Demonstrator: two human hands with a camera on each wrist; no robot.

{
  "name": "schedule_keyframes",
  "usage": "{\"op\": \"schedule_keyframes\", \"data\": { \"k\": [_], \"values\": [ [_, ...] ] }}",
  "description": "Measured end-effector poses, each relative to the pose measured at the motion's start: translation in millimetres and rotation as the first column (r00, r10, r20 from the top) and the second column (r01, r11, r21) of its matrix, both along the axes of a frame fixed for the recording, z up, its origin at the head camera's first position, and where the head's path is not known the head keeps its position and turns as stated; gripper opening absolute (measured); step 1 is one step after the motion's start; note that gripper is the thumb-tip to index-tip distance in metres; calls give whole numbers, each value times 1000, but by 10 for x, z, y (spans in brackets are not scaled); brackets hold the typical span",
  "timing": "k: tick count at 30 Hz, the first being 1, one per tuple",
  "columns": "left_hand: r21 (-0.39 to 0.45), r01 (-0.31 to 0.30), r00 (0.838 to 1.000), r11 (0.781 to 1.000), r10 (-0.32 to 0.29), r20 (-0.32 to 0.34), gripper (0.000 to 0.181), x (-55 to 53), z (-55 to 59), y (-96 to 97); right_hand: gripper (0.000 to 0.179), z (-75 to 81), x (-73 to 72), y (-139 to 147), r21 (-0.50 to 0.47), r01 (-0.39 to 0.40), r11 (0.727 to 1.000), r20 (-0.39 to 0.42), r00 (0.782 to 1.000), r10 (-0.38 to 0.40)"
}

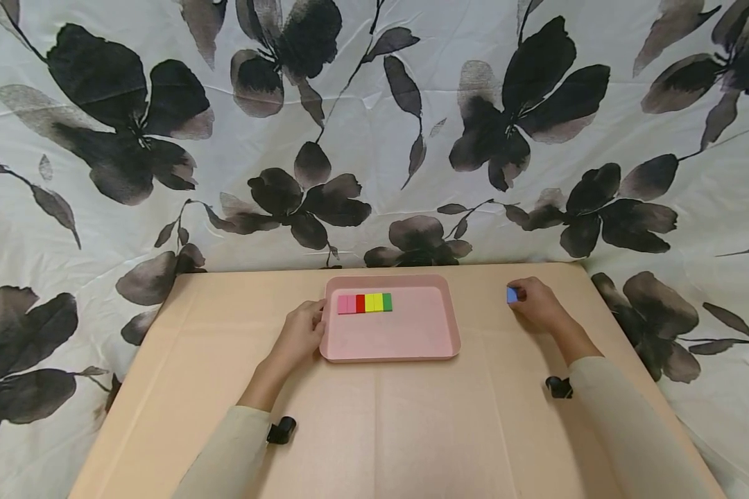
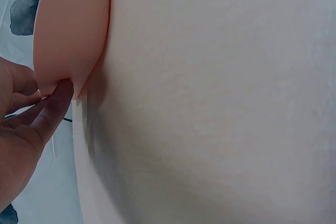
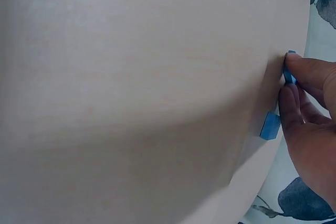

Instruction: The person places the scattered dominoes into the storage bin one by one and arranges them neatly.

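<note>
A pink tray [image 1: 387, 341] lies on the table, holding a row of small square blocks: pink [image 1: 347, 304], red [image 1: 360, 303], yellow [image 1: 374, 303] and green [image 1: 387, 302]. At its left rim my left hand [image 1: 299, 331] pinches the edge; the left wrist view shows thumb and fingers on either side of the tray wall [image 2: 73, 30]. To the right of the tray, my right hand [image 1: 539, 305] pinches a blue block [image 3: 289, 71] between thumb and fingertips. A second blue block [image 3: 270, 126] rests on the table beside those fingers.
The light wooden table [image 1: 437, 430] ends just behind the tray and to the right of my right hand. A white cloth with dark flowers [image 1: 412, 138] hangs behind it. A small black wrist camera [image 1: 281, 430] sits under the left wrist, another [image 1: 559, 387] by the right.
</note>
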State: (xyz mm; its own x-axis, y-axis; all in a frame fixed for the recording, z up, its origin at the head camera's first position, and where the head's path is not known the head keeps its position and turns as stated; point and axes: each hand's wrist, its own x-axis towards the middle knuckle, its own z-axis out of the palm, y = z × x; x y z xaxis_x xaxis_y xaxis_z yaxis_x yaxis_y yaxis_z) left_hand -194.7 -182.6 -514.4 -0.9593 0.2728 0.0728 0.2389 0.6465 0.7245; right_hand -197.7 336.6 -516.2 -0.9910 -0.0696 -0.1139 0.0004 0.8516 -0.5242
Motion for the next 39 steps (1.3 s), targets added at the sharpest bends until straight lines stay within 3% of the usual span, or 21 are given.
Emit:
{"op": "schedule_keyframes", "data": {
  "k": [20,32,39],
  "values": [
    [-6,0,1000,1000,0,4,49,-28,19,40,46,14,31,27,28,-9,1000,-20,1000,10],
    [-5,-3,1000,1000,3,8,49,-66,7,14,48,135,49,-80,-56,20,998,-54,998,-23],
    [-4,-1,1000,1000,1,16,49,-87,11,11,46,189,10,-221,-76,-11,997,-116,993,2]
  ]
}}
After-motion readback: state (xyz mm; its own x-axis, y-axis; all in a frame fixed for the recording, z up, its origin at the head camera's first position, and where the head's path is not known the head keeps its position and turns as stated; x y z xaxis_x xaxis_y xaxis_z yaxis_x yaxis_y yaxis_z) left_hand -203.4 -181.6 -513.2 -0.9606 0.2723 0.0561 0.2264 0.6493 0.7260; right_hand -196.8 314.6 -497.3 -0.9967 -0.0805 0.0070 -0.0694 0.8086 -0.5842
